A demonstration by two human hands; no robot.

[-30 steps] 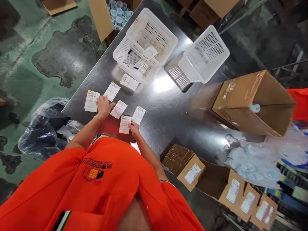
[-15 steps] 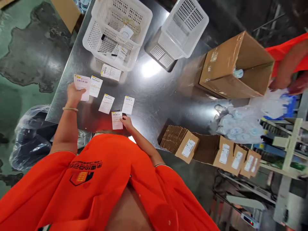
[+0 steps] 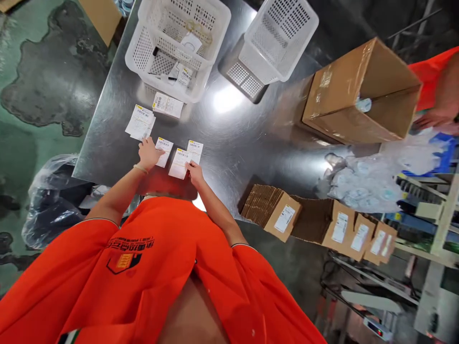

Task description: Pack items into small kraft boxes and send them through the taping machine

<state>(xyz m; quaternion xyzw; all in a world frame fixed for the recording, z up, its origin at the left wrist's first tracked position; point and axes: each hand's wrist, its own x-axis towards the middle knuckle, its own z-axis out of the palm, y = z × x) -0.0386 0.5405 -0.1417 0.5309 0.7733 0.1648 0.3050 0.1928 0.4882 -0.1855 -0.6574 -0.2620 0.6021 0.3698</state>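
Printed label slips with yellow corners lie on the metal table in front of me. My left hand is open, palm down, its thumb at the left edge of the middle slip. Just above its fingertips lies a small overlapping pile of slips. My right hand pinches the lower right corner of a slip. That slip partly overlaps another slip on its right. A thicker stack of slips rests near the white basket, apart from both hands.
White plastic baskets stand along the far side, one set holding papers. To the right are an open carton, folded cardboard boxes with labels and bagged items. Another person's hand is beside the carton.
My left hand has let go of its slip, which now lies on the left pile, and moved right to the middle slip. My right hand's slip has shifted up and right, against its neighbour.
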